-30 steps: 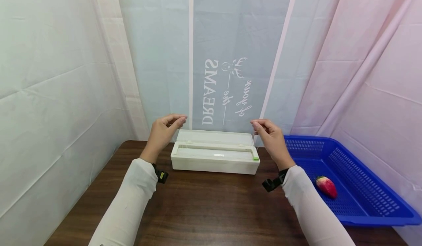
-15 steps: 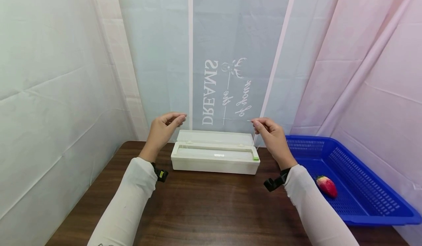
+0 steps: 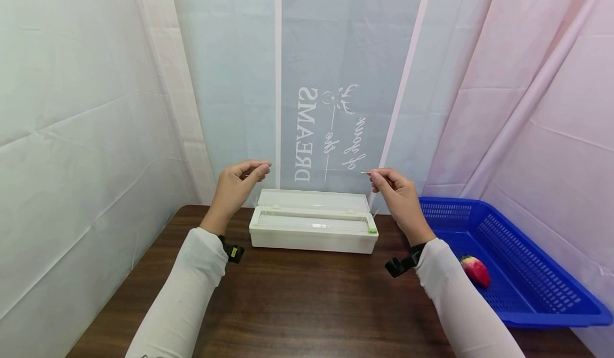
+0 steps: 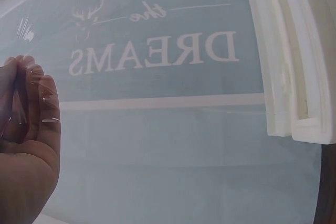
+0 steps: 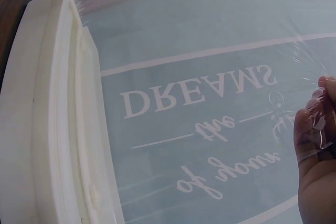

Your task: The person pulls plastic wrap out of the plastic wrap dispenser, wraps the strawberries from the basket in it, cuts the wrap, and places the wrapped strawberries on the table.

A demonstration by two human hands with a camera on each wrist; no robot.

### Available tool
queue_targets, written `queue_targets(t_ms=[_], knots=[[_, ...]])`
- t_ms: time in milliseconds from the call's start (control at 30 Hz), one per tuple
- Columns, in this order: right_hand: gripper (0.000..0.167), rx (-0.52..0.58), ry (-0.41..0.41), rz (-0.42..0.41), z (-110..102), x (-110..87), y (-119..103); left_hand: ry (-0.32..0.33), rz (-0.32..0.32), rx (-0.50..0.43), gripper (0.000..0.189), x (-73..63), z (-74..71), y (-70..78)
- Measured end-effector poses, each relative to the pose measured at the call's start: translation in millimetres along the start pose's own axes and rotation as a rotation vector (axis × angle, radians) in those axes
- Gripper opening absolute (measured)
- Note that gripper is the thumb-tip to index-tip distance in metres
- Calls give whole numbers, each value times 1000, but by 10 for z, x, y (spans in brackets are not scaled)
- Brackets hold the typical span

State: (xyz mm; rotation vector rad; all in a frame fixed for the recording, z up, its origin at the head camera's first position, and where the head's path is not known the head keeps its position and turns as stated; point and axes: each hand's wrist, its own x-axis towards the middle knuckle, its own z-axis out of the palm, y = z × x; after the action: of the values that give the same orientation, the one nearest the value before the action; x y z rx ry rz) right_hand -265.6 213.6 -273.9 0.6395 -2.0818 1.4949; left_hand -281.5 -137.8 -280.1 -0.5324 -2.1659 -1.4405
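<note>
A sheet of clear plastic wrap (image 5: 310,59) stretches between my two raised hands, showing mostly as glints and creases. My left hand (image 3: 235,185) pinches one corner between thumb and fingers; the left wrist view shows the film crinkled over the fingers (image 4: 50,103). At the other corner my right hand (image 3: 395,190) pinches the film, with creases fanning out from the fingertips in the right wrist view. Below and between the hands sits a long white wrap dispenser box (image 3: 312,241), its clear lid (image 3: 314,200) tipped back and a green slider (image 3: 372,230) at its right end.
A blue perforated basket (image 3: 518,315) stands on the right of the dark wooden table (image 3: 297,299), with a red and cream fruit-like piece (image 3: 475,271) inside. A printed curtain (image 3: 355,38) hangs close behind the dispenser.
Both hands have risen slightly, still pinching the film, and the right hand has shifted a little to the right. The dispenser and basket have stayed in place.
</note>
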Motion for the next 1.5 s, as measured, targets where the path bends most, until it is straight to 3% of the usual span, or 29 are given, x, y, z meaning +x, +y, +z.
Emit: queue_targets(t_ms=[67, 300, 833, 1133, 1267, 1500], knots=[[29, 2, 4, 1, 1, 7, -10, 7, 4, -4, 36, 41, 3, -101], [28, 14, 3, -12, -10, 37, -54, 25, 28, 2, 38, 76, -20, -60], [26, 33, 10, -38, -19, 91, -111, 13, 11, -11, 34, 98, -59, 11], [25, 34, 18, -44, -86, 201, 139, 24, 8, -7, 34, 137, -85, 83], [26, 39, 13, -63, -97, 214, 129, 22, 11, 2, 31, 126, -101, 166], [30, 58, 12, -86, -110, 207, 70, 21, 39, 23, 27, 28, -132, 516]])
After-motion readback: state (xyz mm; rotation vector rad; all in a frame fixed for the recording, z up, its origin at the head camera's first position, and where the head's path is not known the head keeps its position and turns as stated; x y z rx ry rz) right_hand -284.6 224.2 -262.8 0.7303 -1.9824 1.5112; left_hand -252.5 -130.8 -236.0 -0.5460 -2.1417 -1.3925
